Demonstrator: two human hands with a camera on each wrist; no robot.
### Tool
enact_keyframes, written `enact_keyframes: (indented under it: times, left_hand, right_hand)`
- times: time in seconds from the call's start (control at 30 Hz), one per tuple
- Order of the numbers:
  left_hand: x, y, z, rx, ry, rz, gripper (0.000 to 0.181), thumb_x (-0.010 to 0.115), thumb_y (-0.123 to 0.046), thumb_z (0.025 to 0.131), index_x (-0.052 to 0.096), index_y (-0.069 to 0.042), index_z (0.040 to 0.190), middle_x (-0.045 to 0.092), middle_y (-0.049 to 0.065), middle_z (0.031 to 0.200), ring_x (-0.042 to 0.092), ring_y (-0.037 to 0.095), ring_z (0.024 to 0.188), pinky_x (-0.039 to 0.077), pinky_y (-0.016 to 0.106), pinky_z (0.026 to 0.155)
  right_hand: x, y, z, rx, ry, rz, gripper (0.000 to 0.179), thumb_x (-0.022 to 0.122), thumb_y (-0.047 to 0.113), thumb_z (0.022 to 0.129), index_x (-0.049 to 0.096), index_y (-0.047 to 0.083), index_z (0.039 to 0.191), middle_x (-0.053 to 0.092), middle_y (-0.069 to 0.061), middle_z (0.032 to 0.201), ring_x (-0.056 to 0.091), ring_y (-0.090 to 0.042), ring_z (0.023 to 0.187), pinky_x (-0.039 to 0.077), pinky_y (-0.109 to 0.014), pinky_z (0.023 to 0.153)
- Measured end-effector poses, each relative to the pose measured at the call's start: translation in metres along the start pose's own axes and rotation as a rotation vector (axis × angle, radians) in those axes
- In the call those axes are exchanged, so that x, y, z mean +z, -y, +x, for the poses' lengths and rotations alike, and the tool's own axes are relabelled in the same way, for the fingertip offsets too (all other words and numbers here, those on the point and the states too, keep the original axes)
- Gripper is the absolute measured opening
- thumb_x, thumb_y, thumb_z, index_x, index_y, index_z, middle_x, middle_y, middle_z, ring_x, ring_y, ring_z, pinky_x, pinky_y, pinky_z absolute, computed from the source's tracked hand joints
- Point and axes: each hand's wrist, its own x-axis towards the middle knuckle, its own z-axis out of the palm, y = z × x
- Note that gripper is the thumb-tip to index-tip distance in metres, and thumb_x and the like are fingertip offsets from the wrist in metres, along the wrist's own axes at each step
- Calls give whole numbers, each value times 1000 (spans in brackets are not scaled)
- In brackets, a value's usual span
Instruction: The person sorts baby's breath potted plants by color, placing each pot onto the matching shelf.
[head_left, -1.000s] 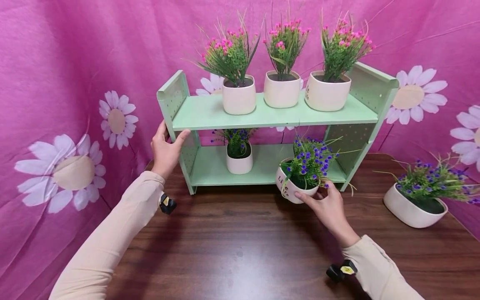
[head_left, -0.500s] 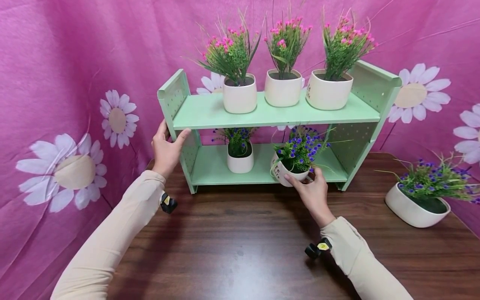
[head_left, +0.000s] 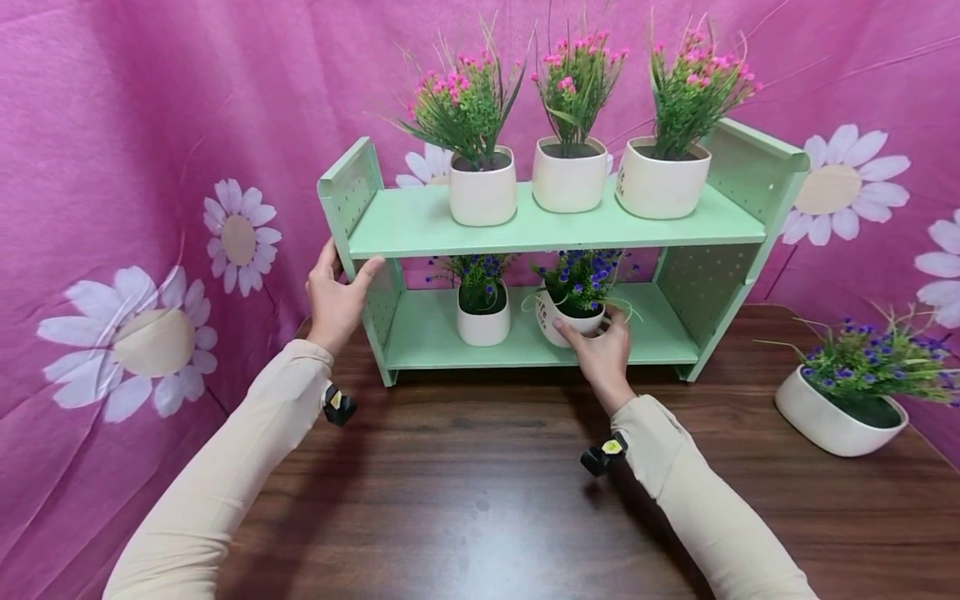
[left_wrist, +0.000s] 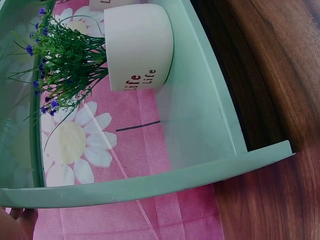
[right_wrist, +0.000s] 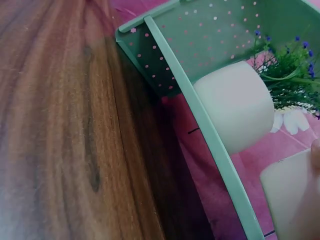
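Observation:
A mint-green two-tier shelf (head_left: 420,229) stands on a dark wooden table (head_left: 480,492). My right hand (head_left: 596,346) holds a white pot of purple flowers (head_left: 573,300) on the lower tier, its fingers curled round the pot's front. Beside it on the left sits another white pot of purple flowers (head_left: 482,310), which also shows in the left wrist view as a white pot (left_wrist: 137,45) and in the right wrist view as a white pot (right_wrist: 235,107). My left hand (head_left: 335,296) grips the shelf's left side panel. The held pot (right_wrist: 290,195) shows partly at the right wrist view's lower right.
Three white pots of pink flowers (head_left: 570,171) line the top tier. A low white pot of purple flowers (head_left: 840,412) stands on the table at the right. A pink cloth with white daisies (head_left: 150,208) hangs behind and to the left.
My right hand has carried the purple-flower pot from in front of the shelf leftward and inward onto the lower tier. My left hand has stayed on the side panel.

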Motion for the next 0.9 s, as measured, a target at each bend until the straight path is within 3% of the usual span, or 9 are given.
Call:
enact_keyframes:
  times: [0.27, 0.57, 0.9]
  left_hand:
    - [-1, -31, -10, -4, -4, 14, 60, 71, -12, 87, 46, 0, 140, 59, 19, 129, 56, 22, 119, 47, 38, 98]
    - [0, -34, -11, -6, 8, 17, 61, 71, -14, 87, 45, 0, 141, 58, 19, 130, 55, 21, 121, 46, 40, 99]
    - [0, -32, -11, -15, 6, 14, 62, 72, -15, 87, 44, -1, 141, 58, 18, 131, 55, 21, 121, 46, 41, 99]
  right_hand:
    - [18, 2, 7, 45, -36, 8, 81, 82, 31, 75, 40, 1, 136, 45, -20, 128, 48, -33, 114, 43, -43, 92]
    - [33, -2, 9, 33, -147, 3, 81, 83, 33, 73, 42, -1, 134, 45, -22, 128, 44, -35, 118, 37, -45, 102]
    - [43, -3, 5, 47, -163, -1, 81, 83, 30, 74, 42, 1, 137, 43, -20, 132, 44, -34, 121, 36, -44, 104]
